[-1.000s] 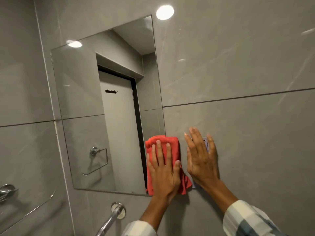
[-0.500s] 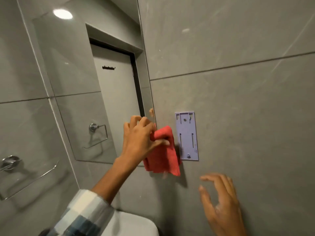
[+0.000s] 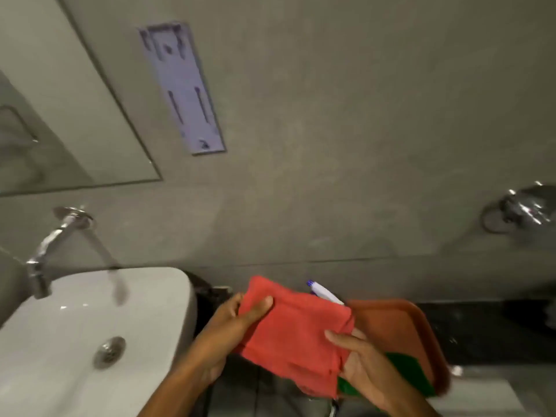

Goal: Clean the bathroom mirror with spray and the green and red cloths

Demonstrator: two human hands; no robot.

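Grey-tiled bathroom wall above white sink (image 3: 90, 299): red cloth (image 3: 293, 332), folded and rumpled, held over reddish-brown tray (image 3: 400, 323); left hand (image 3: 231, 329) pinches its left edge, right hand (image 3: 361, 359) grips lower right corner; green cloth (image 3: 409, 371) lies in tray.

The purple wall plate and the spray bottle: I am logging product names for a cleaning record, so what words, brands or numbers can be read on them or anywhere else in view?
None can be read.
Purple wall plate: only dark slots and marks, blurred; no lettering made out.
Spray bottle: only its white and blue top shows behind the red cloth; no label in view.
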